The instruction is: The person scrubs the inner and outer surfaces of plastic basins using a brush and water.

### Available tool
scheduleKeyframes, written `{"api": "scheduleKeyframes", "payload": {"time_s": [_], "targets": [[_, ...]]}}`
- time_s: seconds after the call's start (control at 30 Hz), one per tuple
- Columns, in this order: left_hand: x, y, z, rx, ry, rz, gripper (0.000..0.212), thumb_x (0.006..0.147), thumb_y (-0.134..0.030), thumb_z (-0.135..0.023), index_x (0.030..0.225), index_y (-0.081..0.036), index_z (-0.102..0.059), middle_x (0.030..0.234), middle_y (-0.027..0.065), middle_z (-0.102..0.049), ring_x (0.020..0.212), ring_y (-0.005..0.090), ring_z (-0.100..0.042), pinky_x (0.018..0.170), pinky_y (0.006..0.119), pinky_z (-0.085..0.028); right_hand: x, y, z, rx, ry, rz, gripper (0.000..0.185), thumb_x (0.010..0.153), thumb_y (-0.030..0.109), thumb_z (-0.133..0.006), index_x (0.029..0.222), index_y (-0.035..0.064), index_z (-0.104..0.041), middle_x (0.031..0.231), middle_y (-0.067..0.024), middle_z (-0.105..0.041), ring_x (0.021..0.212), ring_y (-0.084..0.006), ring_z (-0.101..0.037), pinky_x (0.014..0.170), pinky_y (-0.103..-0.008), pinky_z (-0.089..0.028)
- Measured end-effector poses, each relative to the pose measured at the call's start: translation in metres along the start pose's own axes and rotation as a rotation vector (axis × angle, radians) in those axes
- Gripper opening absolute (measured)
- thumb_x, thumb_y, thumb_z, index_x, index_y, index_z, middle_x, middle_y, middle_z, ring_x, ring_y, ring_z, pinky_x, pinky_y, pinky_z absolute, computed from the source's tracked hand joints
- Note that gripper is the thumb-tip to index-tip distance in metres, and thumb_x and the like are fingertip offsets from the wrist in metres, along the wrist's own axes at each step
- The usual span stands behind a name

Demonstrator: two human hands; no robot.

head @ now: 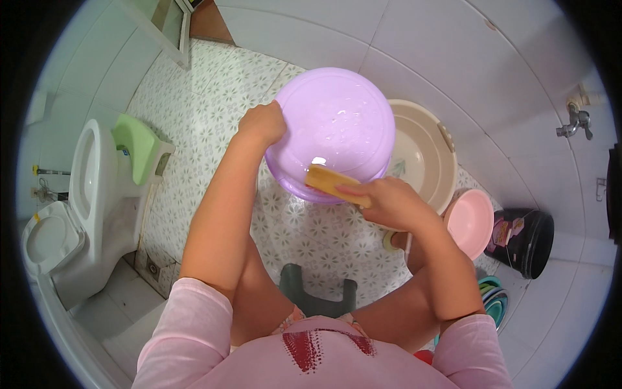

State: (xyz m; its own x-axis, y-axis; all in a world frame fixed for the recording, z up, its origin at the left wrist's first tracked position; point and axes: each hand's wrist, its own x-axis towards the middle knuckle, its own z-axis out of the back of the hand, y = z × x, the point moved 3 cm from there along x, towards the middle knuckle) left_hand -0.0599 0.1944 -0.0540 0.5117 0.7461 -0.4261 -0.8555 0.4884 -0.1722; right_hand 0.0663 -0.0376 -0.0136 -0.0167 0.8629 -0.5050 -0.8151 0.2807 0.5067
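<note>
In front of me a purple plastic basin (335, 126) is tipped so that its wet outer bottom faces me. My left hand (264, 122) grips its rim on the left side. A wooden-backed scrubbing brush (330, 181) is in my right hand (394, 202), held by one end. The brush lies against the lower part of the basin, near the rim; its bristles are mostly hidden beneath the back. Behind and to the right, partly covered by the purple basin, stands a large beige basin (422, 160) with a leaf print inside.
A pink basin (470, 223) and a tilted black bucket (520, 240) stand right, near stacked basins (496, 304). The wall has a metal tap (576, 124). Left are a white toilet (109, 209), a green step stool (138, 146) and a floor drain (153, 266). A dark green stool (316, 296) is beneath me.
</note>
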Motion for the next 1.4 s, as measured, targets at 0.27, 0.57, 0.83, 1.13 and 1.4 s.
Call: {"api": "scheduleKeyframes", "payload": {"time_s": [0.27,0.57,0.83,1.13,1.4], "targets": [[-0.002,-0.004,0.01,-0.024,0.033,-0.073,0.037,0.081,-0.01,-0.045,0.115,-0.002,-0.057,0.111,0.0221,-0.063,0.103,0.0362,-0.061,0.088,0.042,-0.049,0.055,0.021,-0.022,-0.043,-0.319,0.197,0.063,0.076,0.013,-0.058,0.135,0.0325,-0.048,0.093,-0.0119,-0.066,0.08,-0.0325,-0.063,0.074,-0.0422,-0.05],[-0.001,0.011,0.004,-0.092,-0.03,-0.035,0.038,0.083,-0.013,-0.043,0.117,-0.005,-0.057,0.111,0.0199,-0.063,0.104,0.0352,-0.061,0.089,0.042,-0.048,-0.006,-0.007,0.008,0.099,-0.042,0.012,0.057,0.075,0.017,-0.061,0.13,0.0313,-0.054,0.096,-0.014,-0.067,0.084,-0.0318,-0.065,0.077,-0.0418,-0.05],[-0.003,0.001,0.007,-0.036,-0.039,-0.049,0.037,0.083,-0.014,-0.043,0.116,-0.003,-0.057,0.109,0.0212,-0.064,0.102,0.0355,-0.062,0.089,0.043,-0.048,0.038,-0.003,-0.014,0.055,-0.312,0.18,0.064,0.073,0.011,-0.058,0.134,0.0288,-0.049,0.096,-0.0151,-0.066,0.08,-0.0329,-0.063,0.074,-0.042,-0.05],[-0.002,0.005,0.007,-0.054,-0.028,-0.059,0.036,0.083,-0.015,-0.045,0.114,-0.004,-0.059,0.108,0.0206,-0.064,0.101,0.0363,-0.062,0.088,0.043,-0.049,0.033,0.006,0.005,-0.052,-0.104,0.048,0.055,0.079,0.024,-0.058,0.133,0.0297,-0.05,0.092,-0.0147,-0.065,0.081,-0.032,-0.063,0.073,-0.0416,-0.05],[0.0,0.001,0.002,-0.044,-0.003,-0.013,0.037,0.084,-0.014,-0.043,0.117,-0.005,-0.057,0.112,0.0197,-0.063,0.105,0.0357,-0.06,0.089,0.044,-0.048,0.009,-0.01,0.015,0.119,-0.05,-0.105,0.06,0.075,0.009,-0.063,0.131,0.0282,-0.054,0.093,-0.0179,-0.066,0.079,-0.0317,-0.064,0.076,-0.0417,-0.049]]}}
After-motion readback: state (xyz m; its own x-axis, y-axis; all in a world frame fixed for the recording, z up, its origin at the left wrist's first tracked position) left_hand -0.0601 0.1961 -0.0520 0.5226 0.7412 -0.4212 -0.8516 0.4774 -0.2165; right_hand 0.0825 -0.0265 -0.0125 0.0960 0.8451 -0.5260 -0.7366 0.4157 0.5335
